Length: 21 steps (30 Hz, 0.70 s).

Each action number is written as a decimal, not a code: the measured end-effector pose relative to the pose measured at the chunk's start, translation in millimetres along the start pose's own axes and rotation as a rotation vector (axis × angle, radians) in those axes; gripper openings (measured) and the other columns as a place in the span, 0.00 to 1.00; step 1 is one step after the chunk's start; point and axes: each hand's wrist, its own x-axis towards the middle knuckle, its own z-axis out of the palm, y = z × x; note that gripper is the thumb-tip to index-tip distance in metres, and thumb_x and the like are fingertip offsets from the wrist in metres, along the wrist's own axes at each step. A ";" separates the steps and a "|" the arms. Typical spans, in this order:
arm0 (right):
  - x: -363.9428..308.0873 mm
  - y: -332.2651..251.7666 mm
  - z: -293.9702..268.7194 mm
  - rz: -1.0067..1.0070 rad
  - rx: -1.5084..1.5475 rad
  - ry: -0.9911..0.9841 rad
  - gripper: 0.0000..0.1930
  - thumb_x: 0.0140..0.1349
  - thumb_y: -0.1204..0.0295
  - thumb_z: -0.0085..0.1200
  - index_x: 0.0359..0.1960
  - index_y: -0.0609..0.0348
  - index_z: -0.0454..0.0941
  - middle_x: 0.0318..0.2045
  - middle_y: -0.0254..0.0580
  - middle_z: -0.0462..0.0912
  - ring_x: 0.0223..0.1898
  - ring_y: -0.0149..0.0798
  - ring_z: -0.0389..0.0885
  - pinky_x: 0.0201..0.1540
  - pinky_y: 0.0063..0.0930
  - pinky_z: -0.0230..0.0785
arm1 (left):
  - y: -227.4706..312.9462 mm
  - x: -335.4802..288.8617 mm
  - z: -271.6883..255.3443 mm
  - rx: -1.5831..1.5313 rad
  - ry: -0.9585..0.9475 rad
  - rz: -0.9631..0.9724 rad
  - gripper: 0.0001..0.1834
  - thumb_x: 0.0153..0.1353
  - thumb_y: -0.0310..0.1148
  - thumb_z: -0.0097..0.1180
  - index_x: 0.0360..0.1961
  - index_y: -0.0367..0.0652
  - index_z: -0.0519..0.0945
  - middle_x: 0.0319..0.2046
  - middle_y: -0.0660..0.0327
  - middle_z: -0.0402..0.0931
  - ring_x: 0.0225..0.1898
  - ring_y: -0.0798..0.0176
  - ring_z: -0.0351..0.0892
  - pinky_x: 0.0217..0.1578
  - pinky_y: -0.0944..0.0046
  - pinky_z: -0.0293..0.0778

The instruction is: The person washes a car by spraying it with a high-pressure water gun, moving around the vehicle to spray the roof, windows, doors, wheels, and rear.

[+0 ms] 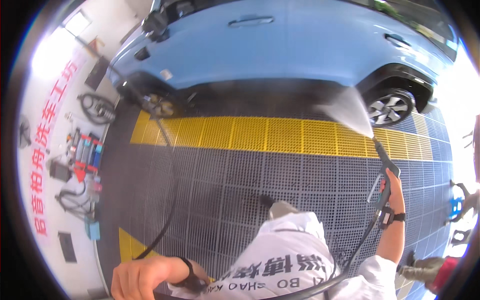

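My right hand (394, 187) is closed around the grip of a black pressure-washer spray gun (387, 165), at the right. A white fan of water leaves its nozzle toward the lower body of a light blue car (300, 50), just left of the right-hand wheel (390, 109). From the gun a black hose (361, 245) runs down past my wrist and across my front. At the lower left, my left hand (142, 275) is curled with the hose passing through it; its fingertips are partly hidden. Beyond this hand the hose rises toward the wall at upper left.
Dark grating (215, 195) covers the floor, with a yellow strip (250, 134) along the car. Hoses (75, 205) and a rack of bottles (87, 152) line the left wall. At lower right, another person's red-clad part and khaki-clad leg (422, 270) show.
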 end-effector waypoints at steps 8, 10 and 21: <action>-17.9 -45.1 -114.0 -0.029 -0.061 0.051 0.15 0.62 0.58 0.60 0.37 0.55 0.72 0.17 0.34 0.72 0.12 0.30 0.70 0.15 0.26 0.66 | -21.5 -46.6 53.0 -0.045 0.202 0.020 0.05 0.58 0.30 0.59 0.27 0.50 0.86 0.14 0.69 0.72 0.19 0.72 0.74 0.35 0.67 0.78; -16.9 -53.2 -144.3 -0.042 -0.107 0.049 0.15 0.62 0.60 0.60 0.38 0.55 0.71 0.17 0.35 0.72 0.12 0.31 0.70 0.13 0.27 0.66 | -35.2 -44.1 67.3 -0.035 0.223 0.025 0.04 0.56 0.30 0.61 0.28 0.50 0.86 0.14 0.68 0.72 0.19 0.71 0.76 0.36 0.66 0.79; 2.5 -209.8 -252.7 -0.450 -0.559 0.055 0.23 0.61 0.50 0.61 0.31 0.61 0.74 0.15 0.36 0.73 0.12 0.31 0.73 0.14 0.27 0.67 | -194.6 -92.9 151.7 -0.127 -0.046 -0.194 0.19 0.64 0.38 0.56 0.15 0.48 0.78 0.11 0.70 0.69 0.18 0.72 0.74 0.34 0.63 0.79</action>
